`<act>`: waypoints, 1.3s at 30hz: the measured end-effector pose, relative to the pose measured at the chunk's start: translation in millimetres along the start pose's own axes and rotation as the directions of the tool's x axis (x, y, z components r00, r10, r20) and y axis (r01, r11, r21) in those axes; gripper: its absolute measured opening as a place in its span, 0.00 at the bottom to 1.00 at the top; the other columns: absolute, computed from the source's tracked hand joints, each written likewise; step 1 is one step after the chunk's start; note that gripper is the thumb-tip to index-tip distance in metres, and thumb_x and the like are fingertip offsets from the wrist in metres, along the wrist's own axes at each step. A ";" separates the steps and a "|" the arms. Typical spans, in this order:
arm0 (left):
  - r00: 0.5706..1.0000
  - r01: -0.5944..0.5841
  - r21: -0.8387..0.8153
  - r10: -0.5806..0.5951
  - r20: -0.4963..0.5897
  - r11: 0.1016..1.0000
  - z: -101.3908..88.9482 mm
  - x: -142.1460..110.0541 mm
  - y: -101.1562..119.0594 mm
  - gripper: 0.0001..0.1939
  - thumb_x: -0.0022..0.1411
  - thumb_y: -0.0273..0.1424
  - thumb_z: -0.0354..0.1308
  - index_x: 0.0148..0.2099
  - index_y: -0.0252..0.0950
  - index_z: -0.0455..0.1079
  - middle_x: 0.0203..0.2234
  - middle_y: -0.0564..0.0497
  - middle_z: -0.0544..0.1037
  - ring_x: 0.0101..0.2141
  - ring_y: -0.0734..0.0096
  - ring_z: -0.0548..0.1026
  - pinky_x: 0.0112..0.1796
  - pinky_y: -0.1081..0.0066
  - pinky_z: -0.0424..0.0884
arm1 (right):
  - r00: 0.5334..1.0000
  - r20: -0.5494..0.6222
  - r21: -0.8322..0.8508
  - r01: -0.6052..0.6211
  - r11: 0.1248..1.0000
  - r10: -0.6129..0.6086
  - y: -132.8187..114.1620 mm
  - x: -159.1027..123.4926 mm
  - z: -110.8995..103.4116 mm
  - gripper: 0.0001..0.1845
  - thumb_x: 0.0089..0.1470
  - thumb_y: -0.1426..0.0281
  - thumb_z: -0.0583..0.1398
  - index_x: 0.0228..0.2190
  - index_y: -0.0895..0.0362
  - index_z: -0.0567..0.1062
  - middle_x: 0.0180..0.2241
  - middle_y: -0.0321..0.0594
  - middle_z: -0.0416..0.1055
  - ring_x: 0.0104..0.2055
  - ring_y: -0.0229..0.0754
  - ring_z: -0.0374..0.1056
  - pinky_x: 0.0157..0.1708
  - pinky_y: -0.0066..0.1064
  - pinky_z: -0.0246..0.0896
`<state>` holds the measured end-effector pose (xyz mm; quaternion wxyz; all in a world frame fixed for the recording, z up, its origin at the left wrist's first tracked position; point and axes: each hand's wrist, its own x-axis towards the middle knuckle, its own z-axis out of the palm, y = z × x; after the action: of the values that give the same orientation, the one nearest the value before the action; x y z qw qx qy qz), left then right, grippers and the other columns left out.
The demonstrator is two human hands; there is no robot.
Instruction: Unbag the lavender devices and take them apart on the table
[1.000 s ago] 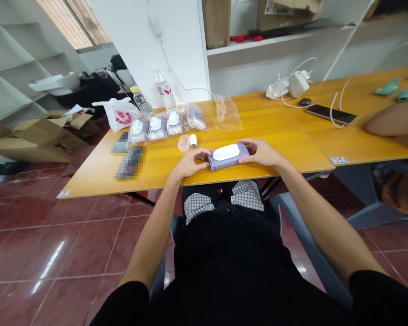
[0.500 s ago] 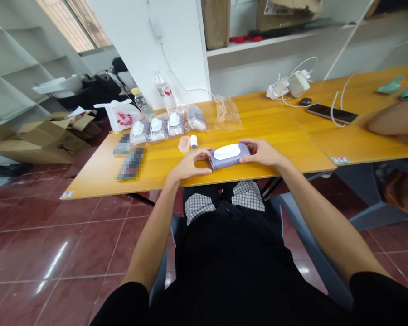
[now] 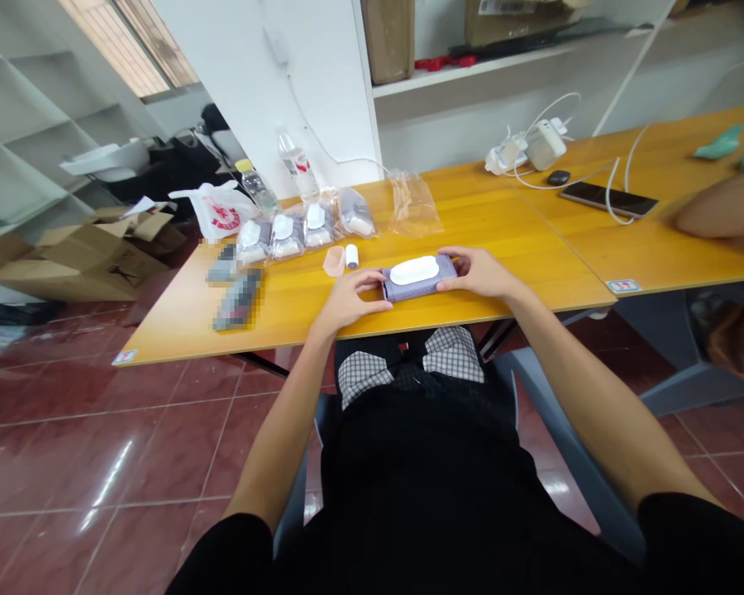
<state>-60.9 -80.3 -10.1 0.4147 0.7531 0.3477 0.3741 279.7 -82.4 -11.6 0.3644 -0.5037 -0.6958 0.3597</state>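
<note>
The wooden table (image 3: pixel 489 219) spreads out around the purple pack (image 3: pixel 412 289), which lies near its front edge. Well to the right of the pack, another person's forearm (image 3: pixel 725 211) rests on the table, cut off by the picture's border.

The person's own arms reach forward, bent inward, to either end of the pack. The right hand (image 3: pixel 477 273) lies palm inward at the pack's right end, thumb on its front side and fingers over the back edge, closed around it. The left hand (image 3: pixel 350 299) curves at the left end, thumb and fingers well parted, thumb tip by the near corner and fingertips at the far one; whether it presses on the pack I cannot tell. The hands hide parts of both ends.

Beyond the pack to the left sit a white carrier bag (image 3: pixel 214 212), a row of wrapped packs (image 3: pixel 285 237) and two bottles (image 3: pixel 298 168), their clear film hard to make out against the wall. Left of the pack, two pixelated items (image 3: pixel 240 299) are unreadable. Just beyond its left end stand a pinkish cup (image 3: pixel 334 262) and a small white cylinder (image 3: pixel 351 257).
</note>
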 end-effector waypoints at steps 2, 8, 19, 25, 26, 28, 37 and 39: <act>1.000 0.005 -0.005 -0.005 -0.028 1.000 1.3 -1.1 0.0 0.29 0.48 0.40 0.83 0.50 0.34 0.81 0.64 0.34 0.76 0.54 0.50 0.83 0.62 0.41 0.76 | 1.000 -0.005 -0.003 -0.002 1.000 0.002 -0.1 0.0 -1.2 0.51 0.38 0.51 0.80 0.62 0.53 0.79 0.39 0.44 0.81 0.41 0.57 0.79 0.50 0.56 0.78; 0.997 -0.070 0.020 0.070 -0.021 0.997 -1.9 -0.8 1.6 0.26 0.49 0.42 0.83 0.46 0.35 0.81 0.61 0.37 0.75 0.48 0.59 0.83 0.54 0.50 0.83 | 1.000 -0.005 0.003 0.001 1.000 -0.001 0.3 -0.3 -2.1 0.53 0.37 0.51 0.80 0.63 0.54 0.78 0.38 0.45 0.81 0.41 0.58 0.78 0.49 0.57 0.78; 0.997 -0.065 0.153 0.071 -0.038 0.986 -5.7 4.3 -1.8 0.21 0.51 0.45 0.81 0.37 0.36 0.81 0.51 0.41 0.77 0.53 0.53 0.80 0.57 0.47 0.80 | 1.000 0.004 0.034 -0.003 0.999 0.002 0.1 -0.9 -2.0 0.53 0.37 0.51 0.80 0.63 0.54 0.78 0.39 0.45 0.81 0.41 0.57 0.78 0.50 0.57 0.78; 0.998 -0.061 0.141 0.061 0.007 0.988 -9.4 5.5 -1.8 0.13 0.60 0.41 0.75 0.40 0.37 0.82 0.57 0.41 0.76 0.55 0.54 0.79 0.58 0.47 0.79 | 1.000 0.011 0.042 -0.008 0.999 0.008 -2.6 -2.3 -1.1 0.52 0.37 0.52 0.80 0.62 0.54 0.78 0.40 0.45 0.81 0.42 0.57 0.78 0.51 0.57 0.77; 0.999 -0.048 0.120 0.050 -0.012 0.992 -8.8 6.3 -3.0 0.14 0.59 0.40 0.75 0.40 0.36 0.81 0.56 0.41 0.76 0.53 0.56 0.80 0.57 0.48 0.79 | 1.000 0.015 0.043 -0.008 0.999 0.008 -2.9 -2.4 -0.9 0.52 0.37 0.52 0.80 0.63 0.54 0.78 0.40 0.45 0.81 0.42 0.57 0.78 0.51 0.57 0.77; 0.999 -0.021 0.061 0.024 -0.046 0.998 -6.8 8.3 -5.9 0.17 0.55 0.39 0.77 0.39 0.35 0.77 0.50 0.43 0.78 0.47 0.60 0.81 0.53 0.51 0.81 | 1.000 0.026 0.043 -0.010 0.999 0.009 -3.4 -2.6 -0.5 0.53 0.37 0.52 0.80 0.63 0.54 0.78 0.40 0.45 0.80 0.41 0.57 0.78 0.50 0.56 0.77; 0.996 -0.068 0.114 0.074 -0.049 0.991 -4.6 10.6 -4.1 0.14 0.56 0.39 0.76 0.38 0.37 0.79 0.44 0.45 0.80 0.41 0.62 0.81 0.47 0.57 0.80 | 0.999 0.031 0.048 0.006 0.999 -0.008 -3.7 -3.6 0.0 0.52 0.37 0.51 0.80 0.63 0.53 0.78 0.38 0.43 0.79 0.40 0.56 0.77 0.49 0.54 0.78; 0.994 -0.096 0.145 0.101 -0.029 0.985 -6.0 9.6 -1.9 0.13 0.57 0.40 0.76 0.37 0.38 0.81 0.48 0.44 0.80 0.44 0.60 0.81 0.49 0.55 0.80 | 0.999 0.041 0.057 0.005 0.998 -0.007 -3.9 -4.0 -0.9 0.52 0.36 0.51 0.80 0.62 0.51 0.78 0.38 0.41 0.79 0.40 0.56 0.77 0.49 0.54 0.78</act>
<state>-61.8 -69.4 -6.9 0.3340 0.7904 0.3435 0.3817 279.7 -87.1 -8.4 0.3653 -0.4836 -0.6942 0.3883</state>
